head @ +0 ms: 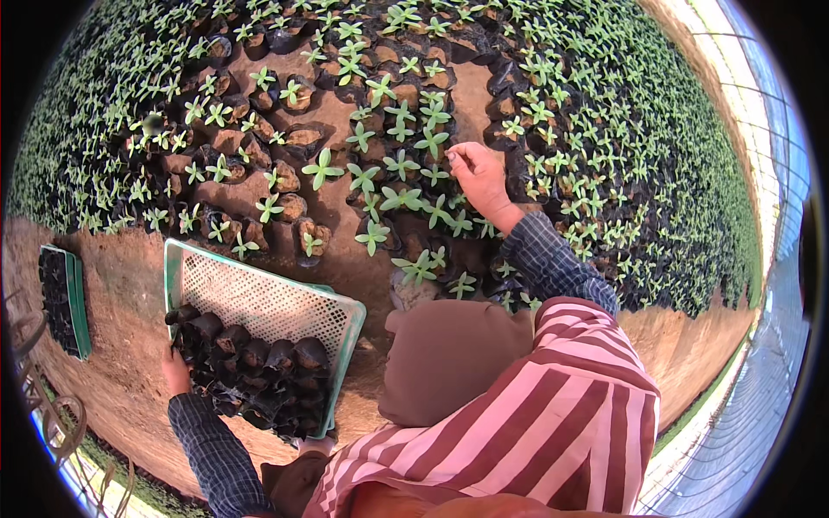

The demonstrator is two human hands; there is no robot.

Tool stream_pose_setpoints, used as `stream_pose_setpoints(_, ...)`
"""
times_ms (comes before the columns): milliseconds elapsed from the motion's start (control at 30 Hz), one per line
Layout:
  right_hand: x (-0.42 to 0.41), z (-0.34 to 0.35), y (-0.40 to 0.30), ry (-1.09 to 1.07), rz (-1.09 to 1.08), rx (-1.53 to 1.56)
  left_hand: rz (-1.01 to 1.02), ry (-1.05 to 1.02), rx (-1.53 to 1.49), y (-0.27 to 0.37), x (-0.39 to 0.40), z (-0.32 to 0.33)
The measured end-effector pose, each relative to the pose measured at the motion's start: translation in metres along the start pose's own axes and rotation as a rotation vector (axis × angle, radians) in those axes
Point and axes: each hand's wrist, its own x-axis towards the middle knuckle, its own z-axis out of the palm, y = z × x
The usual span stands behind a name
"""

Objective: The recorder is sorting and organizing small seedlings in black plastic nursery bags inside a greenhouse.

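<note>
My left hand (175, 371) grips the left edge of a green-rimmed plastic crate (259, 281), with some fingers hidden behind the rim. The crate tilts beside my knee. Its lower half holds several soil-filled black nursery bags (256, 355); the upper perforated part is bare. My right hand (480, 176) hovers at the right side of a cluster of potted seedlings (401, 197). Its fingers are curled and nothing shows in them, but whether the fingertips meet is unclear. Nearest to it is a green seedling (431, 141) in a black bag.
Dense rows of bagged seedlings (615, 162) spread ahead and to both sides. Looser bags (313, 238) stand on brown soil (337, 194). At far left lies another green crate (78, 304) with black bags. My brown-clad knee (453, 362) is close to the plants. Blue netting (764, 362) borders the right.
</note>
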Motion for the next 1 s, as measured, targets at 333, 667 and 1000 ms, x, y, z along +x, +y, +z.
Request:
stream_pose_setpoints(333, 0.123, -0.093, 0.070, 0.237, -0.212, -1.010, -0.162, -0.101, 0.156, 0.056, -0.021, -0.005)
stream_pose_setpoints(667, 0.157, -0.103, 0.091, -0.064, -0.264, -1.267, -0.294, -0.175, 0.280, -0.049, -0.103, -0.114)
stream_pose_setpoints(1000, 0.175, -0.083, 0.082, -0.037, -0.300, -1.046, -0.382, -0.236, 0.228, -0.091, -0.203, -0.039)
